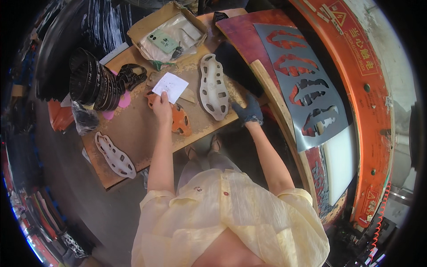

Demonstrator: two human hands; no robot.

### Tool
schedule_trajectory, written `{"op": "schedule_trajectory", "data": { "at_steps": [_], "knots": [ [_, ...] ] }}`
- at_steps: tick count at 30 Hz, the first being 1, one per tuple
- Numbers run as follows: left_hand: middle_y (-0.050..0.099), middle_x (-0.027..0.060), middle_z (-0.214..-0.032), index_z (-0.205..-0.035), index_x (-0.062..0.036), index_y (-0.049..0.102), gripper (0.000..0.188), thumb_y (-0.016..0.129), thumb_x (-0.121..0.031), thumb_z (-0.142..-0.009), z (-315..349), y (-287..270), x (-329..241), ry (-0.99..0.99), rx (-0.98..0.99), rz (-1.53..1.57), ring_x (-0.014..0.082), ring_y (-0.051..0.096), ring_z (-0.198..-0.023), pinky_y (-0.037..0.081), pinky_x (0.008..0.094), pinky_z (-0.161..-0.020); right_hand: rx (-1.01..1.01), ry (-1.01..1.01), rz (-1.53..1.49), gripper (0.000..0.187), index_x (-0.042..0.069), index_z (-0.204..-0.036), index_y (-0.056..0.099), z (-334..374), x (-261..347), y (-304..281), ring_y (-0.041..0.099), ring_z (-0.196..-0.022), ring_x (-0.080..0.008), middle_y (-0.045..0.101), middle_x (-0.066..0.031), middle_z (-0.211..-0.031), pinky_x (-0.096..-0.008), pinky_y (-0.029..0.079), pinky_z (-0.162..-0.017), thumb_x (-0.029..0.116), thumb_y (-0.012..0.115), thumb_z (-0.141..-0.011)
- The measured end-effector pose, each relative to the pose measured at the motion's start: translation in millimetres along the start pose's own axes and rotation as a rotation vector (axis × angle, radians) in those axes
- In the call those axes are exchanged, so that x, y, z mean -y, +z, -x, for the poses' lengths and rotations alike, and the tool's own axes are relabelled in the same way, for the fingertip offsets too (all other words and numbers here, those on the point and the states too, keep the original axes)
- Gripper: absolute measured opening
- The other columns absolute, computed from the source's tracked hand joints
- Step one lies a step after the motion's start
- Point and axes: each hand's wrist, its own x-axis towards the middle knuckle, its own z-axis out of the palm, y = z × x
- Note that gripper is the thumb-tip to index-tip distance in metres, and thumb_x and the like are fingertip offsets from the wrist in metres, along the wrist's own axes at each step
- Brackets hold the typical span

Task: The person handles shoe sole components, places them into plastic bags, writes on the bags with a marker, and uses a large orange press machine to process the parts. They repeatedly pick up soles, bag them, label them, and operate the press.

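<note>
My left hand (163, 109) pinches a small white sheet of paper (172, 86) over the table. Below it lies an orange sole-shaped piece with holes (180, 121), partly covered by the hand and paper. My right hand (250, 111), in a dark grey glove, hovers by the table's right edge with thumb and fingers apart and nothing visible in it. Just left of that hand, a large pale sole-shaped piece with oval cut-outs (214, 87) lies on the tabletop. A similar, smaller pale piece (115, 155) rests at the near left corner.
The worn wooden table (133, 120) carries a stack of black strap-like pieces (92, 82) and a cardboard box (195, 22) holding plastic bags. At right, a grey sheet with cut-out shapes (291, 75) lies on a red board beside an orange machine beam (372, 147).
</note>
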Motion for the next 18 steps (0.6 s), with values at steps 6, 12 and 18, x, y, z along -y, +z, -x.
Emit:
{"op": "schedule_trajectory", "data": {
  "at_steps": [6, 12, 18],
  "knots": [
    [0.063, 0.0088, -0.062, -0.074, 0.0039, 0.06, 0.033, 0.058, -0.025, -0.09, -72, 22, 31, -0.093, 0.027, -0.191, 0.016, 0.063, -0.049, 0.044, 0.0295, -0.044, 0.002, -0.036, 0.164, 0.093, 0.009, -0.137, 0.043, -33, 57, 50, 0.042, -0.127, -0.0379, 0.043, -0.0224, -0.138, -0.0439, 0.038, -0.102, 0.059, 0.071, -0.064],
    [0.066, 0.0089, -0.062, -0.074, 0.0011, 0.066, 0.035, 0.057, -0.029, -0.089, -97, 25, 54, -0.285, -0.008, -0.322, 0.0171, 0.066, -0.051, 0.049, 0.0294, -0.049, 0.231, 0.158, 0.341, 0.11, 0.014, -0.149, 0.022, -56, 118, 97, 0.023, -0.139, -0.0378, 0.023, -0.0226, -0.15, -0.0533, 0.02, -0.109, 0.067, 0.067, -0.064],
    [0.065, 0.0039, -0.06, -0.085, -0.0034, 0.064, 0.038, 0.051, -0.039, -0.092, -128, 17, 28, -0.274, 0.005, -0.438, 0.0141, 0.063, -0.05, 0.048, 0.0295, -0.054, 0.205, 0.192, 0.46, 0.112, 0.019, -0.15, 0.016, -60, 131, 108, 0.021, -0.138, -0.0393, 0.013, -0.023, -0.152, -0.0536, 0.023, -0.107, 0.061, 0.072, -0.062]
  ]
}}
